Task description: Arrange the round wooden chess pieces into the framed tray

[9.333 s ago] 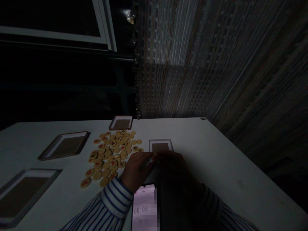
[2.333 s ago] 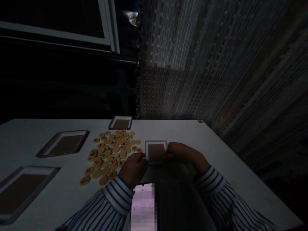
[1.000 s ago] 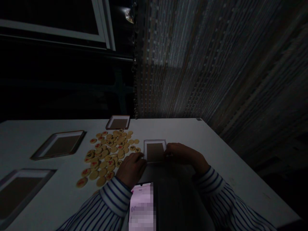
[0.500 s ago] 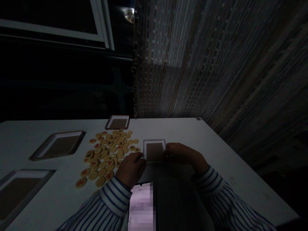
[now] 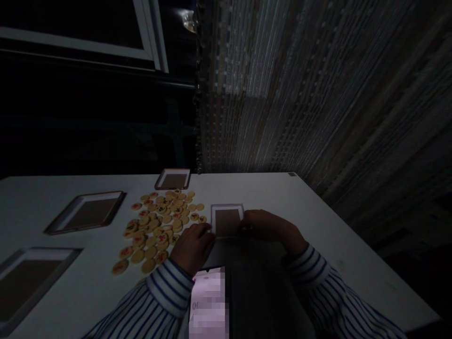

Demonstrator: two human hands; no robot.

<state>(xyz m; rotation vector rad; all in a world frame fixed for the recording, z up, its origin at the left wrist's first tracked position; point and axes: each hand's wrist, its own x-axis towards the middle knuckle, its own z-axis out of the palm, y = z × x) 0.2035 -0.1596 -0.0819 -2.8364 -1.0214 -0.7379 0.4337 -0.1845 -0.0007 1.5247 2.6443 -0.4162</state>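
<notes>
A small shallow tray with a pale rim and a brown bottom lies on the white table between my hands. My left hand grips its lower left corner, thumb and fingers drawn together. At the right edge, my right hand is closed on the tray's side, with its fingertips in shadow. Left of my left hand spreads a loose heap of round wooden Chinese chess pieces, some marked in red and some in black. A lit phone is below my left hand, partly covered by the sleeve.
Three more shallow trays stand around the pieces: one at the back, one at the left, and one at the near left, cut off by the picture edge. A striped curtain hangs behind the table. The room is dark.
Hardly anything differs. Both hands keep their places on the tray, and the pieces lie as before. The view has shifted very slightly.
</notes>
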